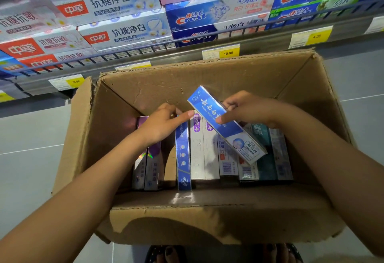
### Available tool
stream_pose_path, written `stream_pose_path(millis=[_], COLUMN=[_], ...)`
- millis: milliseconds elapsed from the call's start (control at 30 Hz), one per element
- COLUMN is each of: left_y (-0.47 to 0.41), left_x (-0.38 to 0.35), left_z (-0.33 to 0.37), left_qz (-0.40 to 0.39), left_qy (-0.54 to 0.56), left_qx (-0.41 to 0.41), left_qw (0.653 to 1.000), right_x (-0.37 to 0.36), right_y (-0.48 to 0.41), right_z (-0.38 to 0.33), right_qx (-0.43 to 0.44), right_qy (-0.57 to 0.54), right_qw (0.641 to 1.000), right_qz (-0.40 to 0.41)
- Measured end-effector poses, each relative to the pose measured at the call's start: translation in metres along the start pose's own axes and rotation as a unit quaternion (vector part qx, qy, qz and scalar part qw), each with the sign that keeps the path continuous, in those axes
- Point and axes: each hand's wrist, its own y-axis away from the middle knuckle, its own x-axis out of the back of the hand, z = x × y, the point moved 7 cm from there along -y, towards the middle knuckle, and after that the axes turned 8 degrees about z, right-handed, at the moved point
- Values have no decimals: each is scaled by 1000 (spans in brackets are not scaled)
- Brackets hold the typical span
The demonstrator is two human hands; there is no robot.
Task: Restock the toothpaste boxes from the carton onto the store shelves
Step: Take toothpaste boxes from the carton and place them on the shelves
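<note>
Over the carton (207, 79), the right hand (247, 108) clamps a tilted blue box (226, 125); the left hand (164, 123) seemingly pinches an upright box (183, 154).

Below me lies the grey tiled floor (31, 136) with pale grout lines, my dark-polished toes (169, 252) in patterned sandals (294, 251) at the bottom edge, and yellow price tags (228, 53) ahead reading 10.00 and 4.00.

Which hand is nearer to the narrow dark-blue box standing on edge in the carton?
Left. The left hand rests over the top end of the narrow dark-blue box; the right hand is farther right, gripping a tilted blue-and-white box.
</note>
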Motion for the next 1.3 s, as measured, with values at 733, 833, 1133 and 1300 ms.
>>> stream_pose_path(millis=[733,833,1133,1300], left_y=[13,14,22,57], left_x=[38,40,56,98], left_z=[15,20,21,50], left_qz=[-2,-11,41,88], left_qy=[352,377,468,551], left_qx=[65,43,52,116], left_qw=[934,925,881,822], right_x=[17,20,26,56], right_y=[15,20,26,67], right_z=[-15,-17,-14,-52], right_qx=[33,38,11,-30], right_qy=[31,33,-32,-53], right_qw=[999,999,999,998], right_qz=[18,15,32,19])
